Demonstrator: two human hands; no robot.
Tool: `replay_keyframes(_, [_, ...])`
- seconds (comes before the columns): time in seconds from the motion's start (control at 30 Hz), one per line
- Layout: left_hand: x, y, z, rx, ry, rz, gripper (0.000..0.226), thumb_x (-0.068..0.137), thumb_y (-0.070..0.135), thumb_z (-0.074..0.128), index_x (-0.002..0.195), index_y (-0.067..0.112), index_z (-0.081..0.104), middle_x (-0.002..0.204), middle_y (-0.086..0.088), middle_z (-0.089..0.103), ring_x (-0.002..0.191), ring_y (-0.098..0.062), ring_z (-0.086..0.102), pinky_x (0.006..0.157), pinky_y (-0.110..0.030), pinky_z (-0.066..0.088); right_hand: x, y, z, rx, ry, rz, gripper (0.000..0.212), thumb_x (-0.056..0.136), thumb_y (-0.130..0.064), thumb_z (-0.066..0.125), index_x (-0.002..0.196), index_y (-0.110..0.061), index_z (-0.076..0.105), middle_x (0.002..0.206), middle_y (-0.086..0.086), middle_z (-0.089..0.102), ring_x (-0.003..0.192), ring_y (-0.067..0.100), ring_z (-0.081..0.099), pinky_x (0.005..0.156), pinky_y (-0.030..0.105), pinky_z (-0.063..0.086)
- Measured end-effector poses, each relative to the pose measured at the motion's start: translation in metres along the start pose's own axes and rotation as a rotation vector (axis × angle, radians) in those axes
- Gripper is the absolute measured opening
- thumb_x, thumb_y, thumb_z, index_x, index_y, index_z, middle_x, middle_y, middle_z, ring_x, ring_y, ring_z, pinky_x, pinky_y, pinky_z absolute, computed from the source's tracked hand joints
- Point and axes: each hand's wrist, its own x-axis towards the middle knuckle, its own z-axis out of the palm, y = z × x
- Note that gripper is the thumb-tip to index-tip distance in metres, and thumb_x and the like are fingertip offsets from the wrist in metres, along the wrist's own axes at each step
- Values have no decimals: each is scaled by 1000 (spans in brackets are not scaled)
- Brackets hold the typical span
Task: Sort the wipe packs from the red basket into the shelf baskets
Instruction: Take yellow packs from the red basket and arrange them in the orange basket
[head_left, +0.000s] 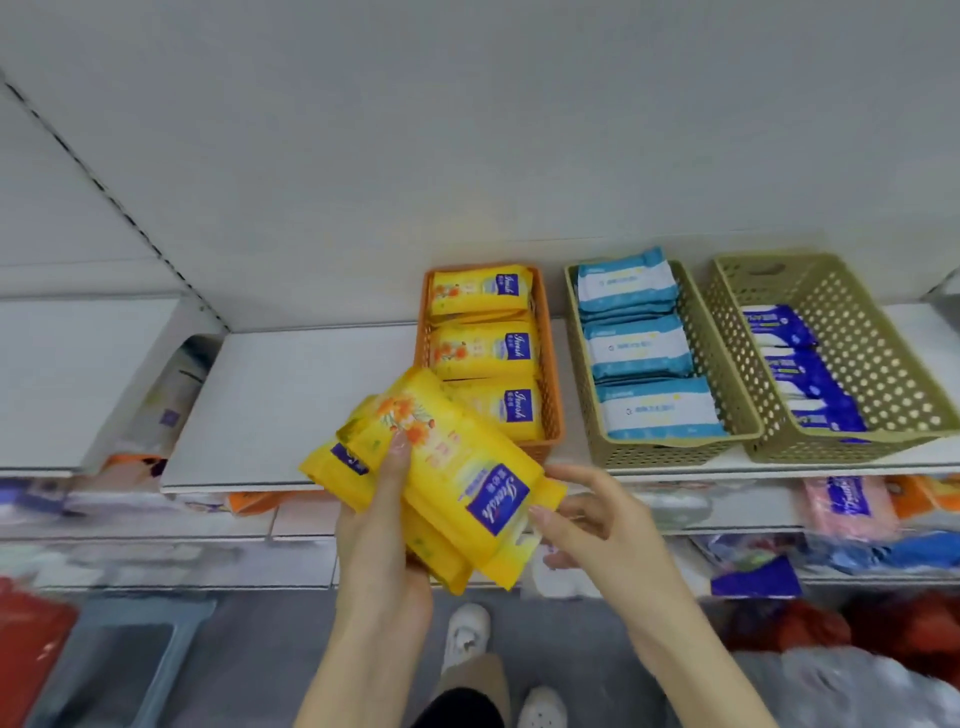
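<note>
My left hand (382, 525) grips a stack of yellow wipe packs (441, 467) just below the shelf edge, thumb across the top pack. My right hand (597, 512) touches the top pack's right end with its fingertips, fingers spread. On the shelf stands an orange basket (550, 374) with three yellow packs (485, 348), directly behind the held stack. To its right, a tan basket (587, 395) holds light-blue packs (641, 348). A second tan basket (872, 364) holds dark-blue packs (800, 374). A red basket (26, 639) shows at the lower left, blurred.
The white shelf board (296, 405) is bare left of the orange basket. Lower shelves carry pink packs (847, 506) and other blurred goods. A grey stool or crate (124, 660) sits on the floor at left. My white shoes (467, 634) are below.
</note>
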Motion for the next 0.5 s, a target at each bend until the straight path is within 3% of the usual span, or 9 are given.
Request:
replay_keyframes(0.13, [11, 0, 19, -117, 29, 31, 53, 72, 40, 66, 123, 29, 59, 110, 2, 72, 98, -20, 70, 79, -42, 56, 10, -1, 15, 421, 20, 153, 24, 80, -15, 66, 103, -5, 63, 91, 15, 74, 79, 23, 70, 64, 29, 55])
replay_keyframes(0.27, [31, 0, 35, -143, 13, -7, 60, 71, 43, 66, 128, 28, 56, 114, 0, 71, 102, -25, 68, 87, -50, 54, 34, -12, 26, 510, 166, 165, 7, 90, -11, 58, 90, -7, 63, 85, 9, 74, 73, 15, 70, 54, 23, 54])
replay_keyframes(0.4, [56, 9, 45, -147, -28, 1, 57, 75, 41, 64, 129, 30, 54, 114, 2, 70, 101, -23, 69, 84, -48, 55, 60, -28, 46, 513, 234, 107, 22, 80, -21, 66, 96, -5, 63, 94, 10, 74, 78, 16, 71, 56, 24, 55])
replay_keyframes(0.5, [76, 19, 50, -118, -78, 10, 56, 77, 39, 63, 130, 26, 53, 115, 0, 70, 102, -24, 69, 82, -47, 56, 78, -41, 62, 513, 198, 67, 40, 70, -21, 69, 107, -7, 65, 102, 8, 74, 91, 22, 71, 70, 32, 59])
